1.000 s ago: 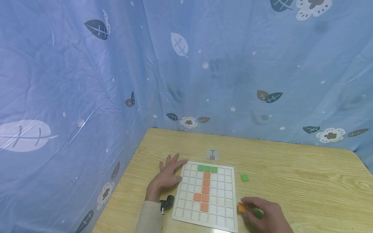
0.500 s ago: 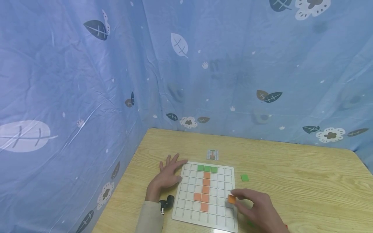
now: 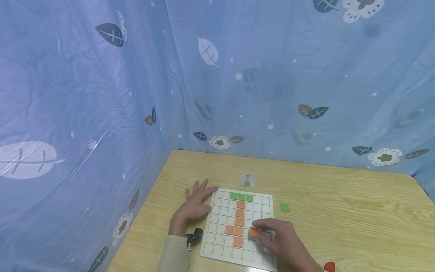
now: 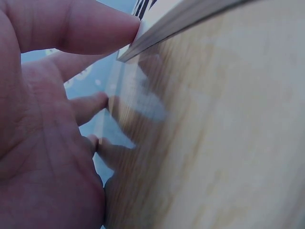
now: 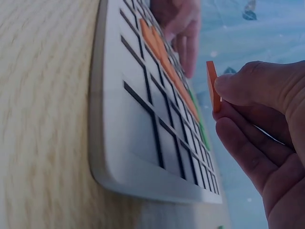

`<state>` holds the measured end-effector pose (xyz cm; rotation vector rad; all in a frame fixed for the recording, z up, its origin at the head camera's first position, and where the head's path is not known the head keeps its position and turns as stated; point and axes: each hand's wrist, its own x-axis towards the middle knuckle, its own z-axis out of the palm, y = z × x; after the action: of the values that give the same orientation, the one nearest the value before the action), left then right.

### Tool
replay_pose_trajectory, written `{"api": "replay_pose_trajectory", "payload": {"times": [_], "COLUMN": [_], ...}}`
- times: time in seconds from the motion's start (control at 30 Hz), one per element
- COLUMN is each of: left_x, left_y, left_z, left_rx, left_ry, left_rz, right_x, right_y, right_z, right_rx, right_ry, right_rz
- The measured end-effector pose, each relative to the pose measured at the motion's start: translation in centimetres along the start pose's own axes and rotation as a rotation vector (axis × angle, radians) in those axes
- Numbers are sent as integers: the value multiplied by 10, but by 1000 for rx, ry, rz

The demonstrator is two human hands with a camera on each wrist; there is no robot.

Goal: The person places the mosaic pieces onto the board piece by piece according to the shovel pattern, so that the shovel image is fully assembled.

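Note:
A white grid board (image 3: 217, 249) lies on the table. Three green square tiles (image 3: 241, 197) fill part of its far row, and several orange tiles (image 3: 239, 221) run down in a column, one sitting to the column's left. Over the board's right half, my right hand (image 3: 282, 238) pinches an orange square tile (image 3: 253, 232) between thumb and fingers. In the right wrist view this orange tile (image 5: 213, 88) stands on edge, apart from the board. My left hand (image 3: 194, 206) rests at the board's left edge, fingers extended; its thumb (image 4: 105, 28) touches the edge in the left wrist view.
Beyond the board lies a small printed card (image 3: 247, 180) with a grid pattern. A loose green tile (image 3: 284, 207) is right of the board, and a red piece (image 3: 329, 266) shows at the bottom edge. A black device (image 3: 195, 236) sits by the left wrist. Blue curtains (image 3: 258, 94) enclose the table.
My right hand has moved left with the orange tile, from beside the board's right edge to over its squares. The red piece has come into view. My left hand stays put.

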<state>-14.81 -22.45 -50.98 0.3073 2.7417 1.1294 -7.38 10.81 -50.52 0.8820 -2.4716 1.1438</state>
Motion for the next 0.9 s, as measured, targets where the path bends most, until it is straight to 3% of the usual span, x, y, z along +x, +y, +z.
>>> {"api": "replay_pose_trajectory", "payload": {"times": [0.17, 0.43, 0.67, 0.9], "left_x": [0, 0, 0, 0], "left_y": [1, 0, 1, 1], "left_z": [0, 1, 0, 0], "left_rx": [3, 3, 4, -4], "left_ry": [1, 2, 2, 7], "left_rz": [-1, -5, -7, -2], "right_x": [2, 1, 3, 4], "right_y": [0, 4, 0, -1], "right_z": [10, 23, 23, 27], "right_rx": [19, 34, 19, -37], "right_ry": [-46, -32, -87, -75], "right_rz": [65, -18, 78, 64]}}
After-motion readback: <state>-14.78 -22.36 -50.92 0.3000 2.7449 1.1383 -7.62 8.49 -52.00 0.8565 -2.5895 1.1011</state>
